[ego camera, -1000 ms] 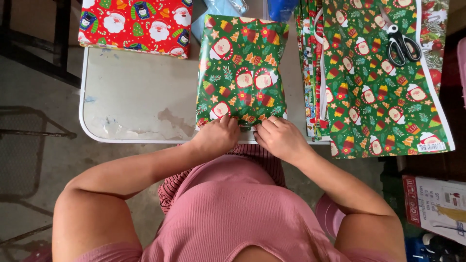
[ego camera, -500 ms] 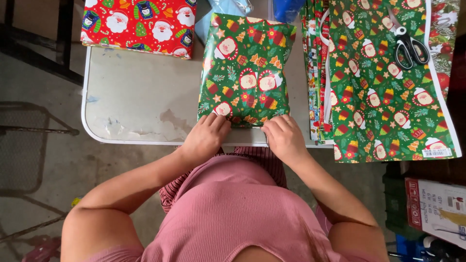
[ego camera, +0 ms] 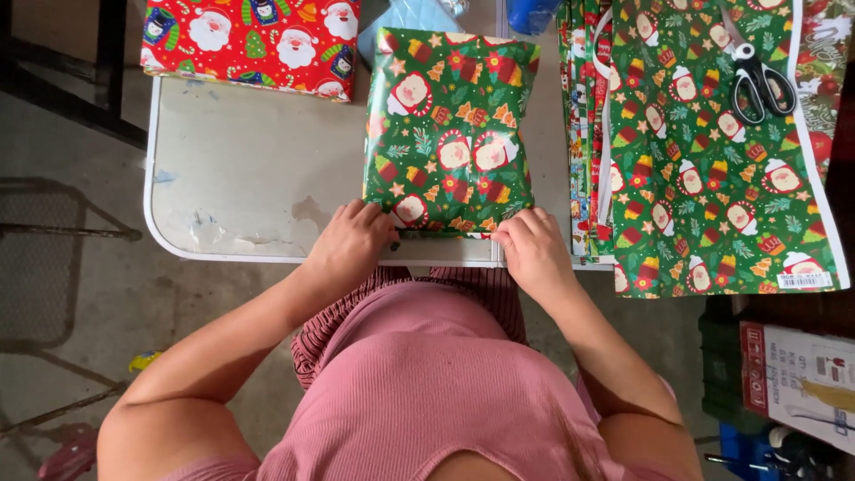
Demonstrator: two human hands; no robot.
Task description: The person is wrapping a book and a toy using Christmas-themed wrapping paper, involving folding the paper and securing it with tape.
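Note:
A flat parcel wrapped in green festive paper (ego camera: 448, 129) lies on the white table (ego camera: 240, 169), its near end at the table's front edge. My left hand (ego camera: 352, 245) presses on the parcel's near left corner, fingers curled over the folded paper. My right hand (ego camera: 533, 249) pinches the near right corner in the same way. Both hands hold the folded end flap down against the table edge.
A red wrapped gift (ego camera: 254, 40) sits at the table's far left. Sheets of green wrapping paper (ego camera: 712, 169) hang over the right side, with black-handled scissors (ego camera: 757, 80) on top. A cardboard box (ego camera: 802, 379) and blue items stand on the floor at right.
My hands have spread apart from the middle of the parcel's near edge out to its two corners. The parcel stays put.

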